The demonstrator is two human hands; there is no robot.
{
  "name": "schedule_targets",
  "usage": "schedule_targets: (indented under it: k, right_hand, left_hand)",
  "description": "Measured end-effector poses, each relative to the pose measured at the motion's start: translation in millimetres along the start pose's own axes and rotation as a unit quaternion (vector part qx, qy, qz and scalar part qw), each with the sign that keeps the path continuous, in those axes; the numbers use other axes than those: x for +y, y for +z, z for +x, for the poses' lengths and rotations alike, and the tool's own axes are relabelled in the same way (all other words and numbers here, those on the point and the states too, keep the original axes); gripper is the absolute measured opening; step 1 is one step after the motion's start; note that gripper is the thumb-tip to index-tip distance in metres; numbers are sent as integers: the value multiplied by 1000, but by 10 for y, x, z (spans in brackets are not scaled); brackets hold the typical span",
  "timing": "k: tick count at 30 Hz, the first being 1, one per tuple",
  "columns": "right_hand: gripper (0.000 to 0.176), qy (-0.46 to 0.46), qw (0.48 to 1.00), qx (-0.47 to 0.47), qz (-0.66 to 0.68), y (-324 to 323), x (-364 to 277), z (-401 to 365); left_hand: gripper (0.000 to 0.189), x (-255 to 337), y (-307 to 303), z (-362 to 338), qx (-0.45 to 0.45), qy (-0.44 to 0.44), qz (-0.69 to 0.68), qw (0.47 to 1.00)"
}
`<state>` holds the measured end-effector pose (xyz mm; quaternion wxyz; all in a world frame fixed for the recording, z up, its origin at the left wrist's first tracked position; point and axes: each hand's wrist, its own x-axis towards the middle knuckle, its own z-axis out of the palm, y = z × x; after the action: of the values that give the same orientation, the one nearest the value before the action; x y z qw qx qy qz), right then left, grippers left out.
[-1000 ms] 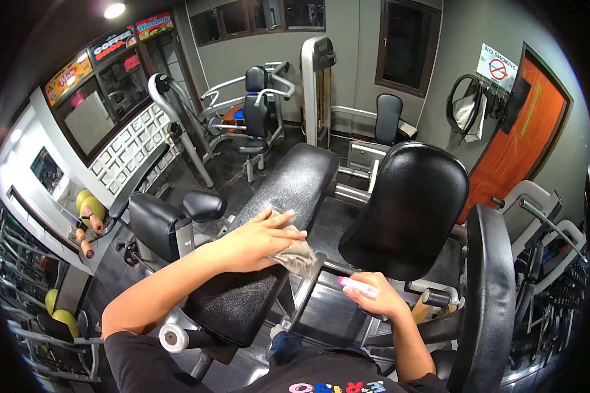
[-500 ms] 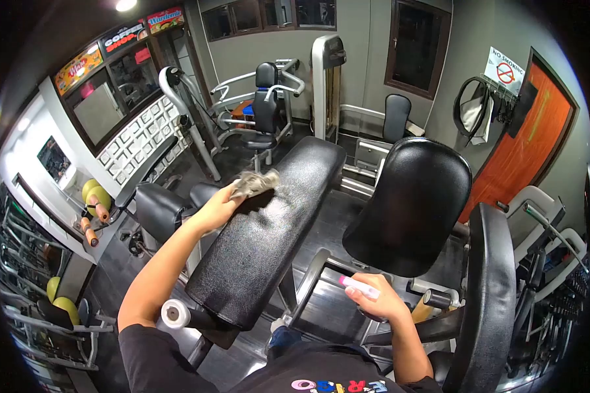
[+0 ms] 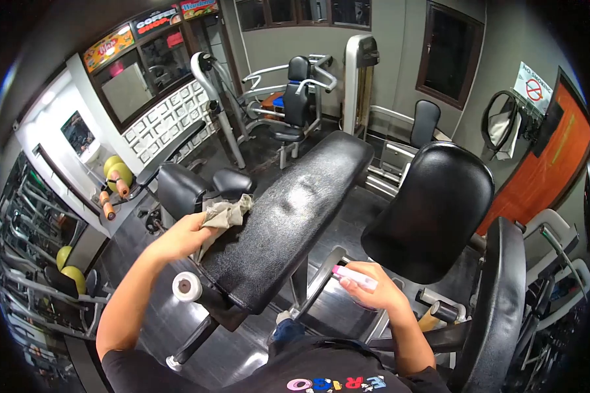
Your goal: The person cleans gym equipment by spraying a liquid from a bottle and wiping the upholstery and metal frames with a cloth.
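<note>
My left hand point(image 3: 182, 236) is closed on a crumpled grey cloth point(image 3: 227, 213). The cloth lies against the left edge of a long black padded bench point(image 3: 295, 196), whose surface has a shiny patch in the middle. To the right of the bench, my right hand point(image 3: 381, 292) is wrapped around a spray bottle point(image 3: 355, 278). Only its white head with a pink nozzle tip shows, pointing left; the bottle's body is hidden by my hand and the angle. The right hand is held in the air, apart from the bench.
A black seat back point(image 3: 432, 209) stands right of the bench, and a tall pad point(image 3: 495, 295) rises beside my right arm. A white-ended roller point(image 3: 186, 287) juts out near my left forearm. Other gym machines point(image 3: 295, 98) stand behind; an orange door point(image 3: 544, 164) is at right.
My left hand and the cloth have slid along the bench toward me, to its near left edge. My right hand still holds the spray bottle. The view has shifted slightly.
</note>
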<state>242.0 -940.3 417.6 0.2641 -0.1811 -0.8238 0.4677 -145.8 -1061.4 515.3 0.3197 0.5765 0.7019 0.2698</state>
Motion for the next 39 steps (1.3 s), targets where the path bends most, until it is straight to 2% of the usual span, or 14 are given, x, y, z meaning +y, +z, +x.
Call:
schedule_targets:
  k: [3, 6, 8, 9, 17, 20, 22, 24, 26, 28, 29, 31, 36, 39]
  right_hand:
    - [29, -11, 1000, -17, -3, -57, -100, 125]
    - [29, 0, 999, -37, 17, -86, -144, 222]
    - [29, -24, 999, -37, 27, -88, -141, 266]
    - [29, -24, 999, -41, 26, -95, -134, 288]
    - [26, -25, 996, -64, 63, -76, -159, 360]
    - [27, -39, 995, -64, 65, -73, -160, 337]
    - [26, -47, 995, -71, 56, -104, -115, 325]
    - [26, -50, 995, -74, 52, -125, -72, 286]
    - [27, -13, 996, -69, 60, -156, -50, 237]
    - [27, -14, 996, -59, 58, -169, -20, 209]
    - [30, 6, 996, -60, 63, -172, -21, 205]
    - [33, 15, 996, -64, 57, -169, -13, 246]
    - [32, 36, 990, -97, 92, -48, -37, 343]
    - [30, 2, 989, -120, 84, 56, -4, 399]
  left_hand:
    - [32, 361, -205, -184, -54, -10, 33, 998]
    - [36, 594, -276, -229, -161, -29, 215, 963]
    - [41, 658, -222, -202, -121, 182, 235, 947]
    - [48, 959, -261, -185, -172, 74, 254, 949]
    - [39, 1361, -418, 647, -47, 149, 386, 909]
    - [40, 1365, -105, 877, -30, 103, 430, 897]
    - [46, 1162, 146, 900, -151, 205, 403, 879]
    - [53, 696, 388, 733, -104, 309, 471, 820]
    - [52, 760, 229, 454, -122, 325, 482, 804]
    - [49, 966, 75, 131, -218, 130, 406, 878]
    - [49, 1141, 53, -7, -219, 128, 404, 879]
    - [46, 1410, 38, -218, -283, -42, 435, 854]
    - [36, 1483, 172, -233, -243, -13, 443, 863]
    - [30, 1637, 422, -150, -255, -79, 513, 816]
